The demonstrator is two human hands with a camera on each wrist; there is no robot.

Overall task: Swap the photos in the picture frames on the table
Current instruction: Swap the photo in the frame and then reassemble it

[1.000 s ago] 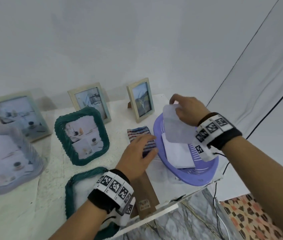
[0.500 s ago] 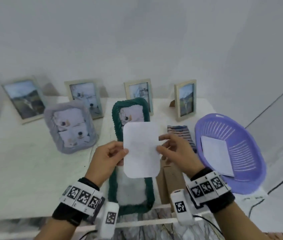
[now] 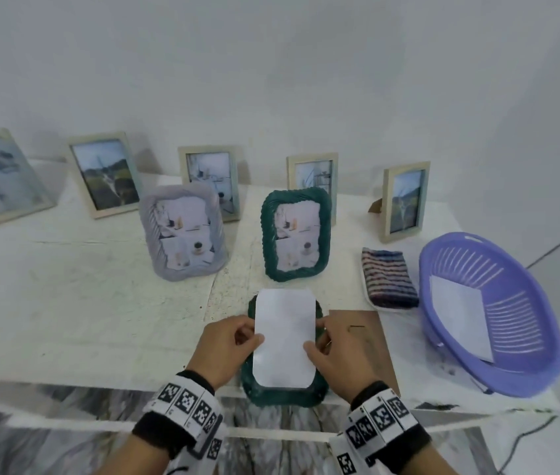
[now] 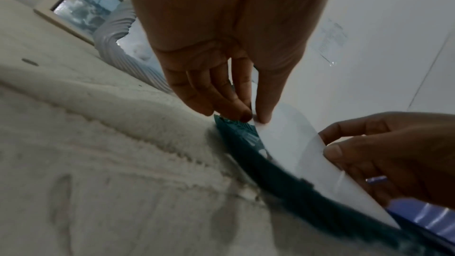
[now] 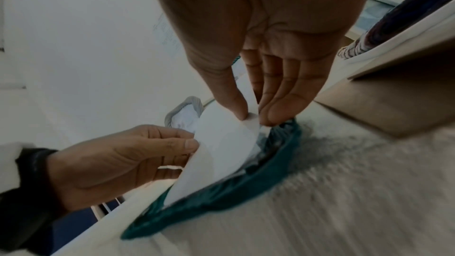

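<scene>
both hands hold one white sheet (image 3: 283,337), a photo seen from its blank back, with rounded corners. the left hand (image 3: 225,347) pinches the sheet's left edge between thumb and forefinger; the left wrist view shows the thumb on top and the other fingers (image 4: 221,94) lying close together beneath it, tips down at the frame. the right hand (image 3: 338,354) pinches the right edge the same way, thumb on the upper face, fingers (image 5: 283,104) bunched under it. neither hand is spread; both are closed lightly on the paper's edges.

the sheet sits over a dark green woven frame (image 3: 282,394) that lies flat at the near edge of the white table (image 3: 83,303). in the wrist views the sheet is tilted, its near end down inside the frame's rim and its far end raised. whether it touches the frame's inner bed i cannot tell.

just right of the flat frame lies a brown backing board (image 3: 367,334). further right stand a folded striped cloth (image 3: 388,279) and a purple slotted basket (image 3: 518,337) with another white sheet (image 3: 460,317) in it. behind the hands an upright green woven frame (image 3: 295,234) and an upright grey woven frame (image 3: 182,231) each show a photo, and five pale wooden frames stand in a row along the wall.
</scene>
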